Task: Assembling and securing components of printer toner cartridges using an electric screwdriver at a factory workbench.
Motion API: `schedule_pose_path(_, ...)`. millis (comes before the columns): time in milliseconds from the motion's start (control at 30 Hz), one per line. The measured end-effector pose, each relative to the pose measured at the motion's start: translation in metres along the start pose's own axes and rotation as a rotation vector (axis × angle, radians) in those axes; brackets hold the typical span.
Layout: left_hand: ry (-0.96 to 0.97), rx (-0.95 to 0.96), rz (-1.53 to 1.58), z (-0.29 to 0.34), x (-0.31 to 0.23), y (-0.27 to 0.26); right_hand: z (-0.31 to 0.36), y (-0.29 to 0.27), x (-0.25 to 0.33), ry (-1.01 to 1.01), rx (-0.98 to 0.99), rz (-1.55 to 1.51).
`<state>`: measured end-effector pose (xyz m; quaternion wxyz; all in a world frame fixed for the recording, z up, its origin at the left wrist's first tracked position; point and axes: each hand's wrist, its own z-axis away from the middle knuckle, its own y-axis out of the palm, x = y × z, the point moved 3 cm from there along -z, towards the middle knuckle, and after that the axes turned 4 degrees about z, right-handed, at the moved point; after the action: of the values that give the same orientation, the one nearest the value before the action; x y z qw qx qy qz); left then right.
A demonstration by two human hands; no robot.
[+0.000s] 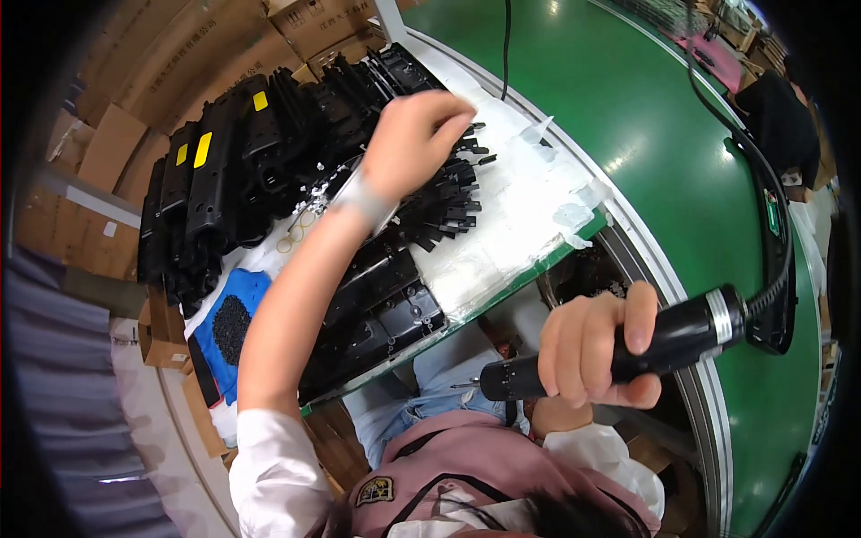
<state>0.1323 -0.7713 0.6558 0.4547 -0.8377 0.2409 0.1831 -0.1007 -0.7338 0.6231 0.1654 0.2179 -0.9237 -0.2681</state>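
My right hand (587,348) is wrapped round a black electric screwdriver (682,334), its thin bit pointing left over my lap. A cable runs from the tool's back end. My left hand (414,143) is raised over the table with its fingers curled together; whatever they hold, if anything, is hidden. Beneath and beside that hand spreads a fanned pile of small black parts (448,208). A flat black plastic panel (381,327) lies at the table's near edge, below my left forearm.
Long black plastic housings (235,148), some with yellow labels, are stacked at the left. Small black screws (231,325) lie on a blue cloth (254,285). Small white pieces (316,193) sit by my wrist. Cardboard boxes (179,49) stand behind. A green conveyor surface (592,90) runs along the right.
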Motion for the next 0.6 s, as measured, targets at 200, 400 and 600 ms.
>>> schedule_pose_path(200,-0.138,0.649,-0.793,-0.071,0.068,0.072,0.013,-0.002,0.025,0.028,-0.024,0.102)
schedule_pose_path(400,0.098,0.206,-0.589,-0.081,0.076,0.055,0.028,-0.016,0.044,-0.095,-0.184,0.191)
schedule_pose_path(600,-0.251,-0.306,0.252,-0.035,-0.055,-0.075,0.017,-0.040,0.026,-0.035,-0.188,0.112)
